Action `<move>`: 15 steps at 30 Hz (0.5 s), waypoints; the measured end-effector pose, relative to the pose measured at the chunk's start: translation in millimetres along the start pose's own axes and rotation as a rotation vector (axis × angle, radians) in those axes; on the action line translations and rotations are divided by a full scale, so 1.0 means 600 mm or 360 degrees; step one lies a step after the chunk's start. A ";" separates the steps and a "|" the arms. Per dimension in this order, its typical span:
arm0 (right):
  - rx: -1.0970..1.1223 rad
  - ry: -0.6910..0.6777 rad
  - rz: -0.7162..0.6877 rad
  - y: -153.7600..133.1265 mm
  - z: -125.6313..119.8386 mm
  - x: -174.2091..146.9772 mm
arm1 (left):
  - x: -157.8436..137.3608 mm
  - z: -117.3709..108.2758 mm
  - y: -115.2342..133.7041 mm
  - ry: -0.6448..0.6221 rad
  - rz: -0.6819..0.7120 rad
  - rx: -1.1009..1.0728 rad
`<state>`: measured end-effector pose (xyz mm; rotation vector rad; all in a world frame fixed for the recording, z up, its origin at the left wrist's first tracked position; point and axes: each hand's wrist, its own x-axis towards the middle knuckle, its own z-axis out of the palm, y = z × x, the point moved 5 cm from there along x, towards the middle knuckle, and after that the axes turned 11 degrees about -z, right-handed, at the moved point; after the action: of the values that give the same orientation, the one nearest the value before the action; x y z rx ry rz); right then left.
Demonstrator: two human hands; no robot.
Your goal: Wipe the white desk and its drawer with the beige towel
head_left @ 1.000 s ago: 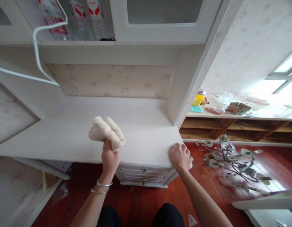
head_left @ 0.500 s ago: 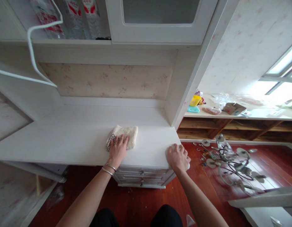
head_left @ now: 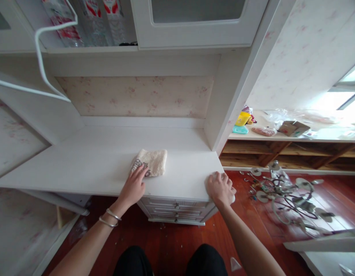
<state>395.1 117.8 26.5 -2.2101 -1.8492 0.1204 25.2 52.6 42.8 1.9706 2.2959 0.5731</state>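
Note:
A folded cream cloth [head_left: 156,161] with a dark pattern at its left side lies on the white desktop [head_left: 94,153]. My left hand [head_left: 134,186] reaches in from the front, its fingertips resting on the cloth's near left corner and its fingers stretched out. Two silver bangles [head_left: 110,217] circle that wrist. At the right front corner of the desk, my right hand [head_left: 221,188] presses down with fingers curled at the edge. Its fingertips are mostly hidden.
A white drawer unit [head_left: 177,210] stands under the desktop. Overhead are a cabinet [head_left: 197,34] with plastic bottles [head_left: 116,25] and a bent white cable [head_left: 41,57]. A chandelier [head_left: 295,195] lies on the red wooden floor, right. Beyond, a low shelf [head_left: 252,147] carries a cardboard box [head_left: 293,128].
My left hand has slid back and left, from the top of the cloth to its near corner. The right hand stays at the desk corner, while the view has shifted slightly.

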 end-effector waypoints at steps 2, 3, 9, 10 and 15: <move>-0.0002 -0.0006 0.0003 0.000 0.002 0.001 | 0.002 -0.021 -0.052 0.0168 -0.0194 -0.0141; -0.0004 -0.0006 0.0002 0.000 0.003 0.001 | 0.005 -0.030 -0.079 0.0232 -0.0290 -0.0179; -0.0004 0.0008 -0.0001 0.000 0.005 0.002 | 0.025 -0.049 -0.182 0.0369 -0.0770 -0.0035; -0.0007 0.0011 -0.0004 0.000 0.006 0.003 | 0.022 -0.042 -0.187 0.0334 -0.0856 0.0013; -0.0053 0.0009 0.0003 0.001 0.012 0.005 | -0.004 -0.003 -0.171 0.0331 -0.0943 0.0274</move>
<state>394.4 122.0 19.7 -2.2320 -1.8591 0.0844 -71.3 38.5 11.3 1.2076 2.9507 0.5487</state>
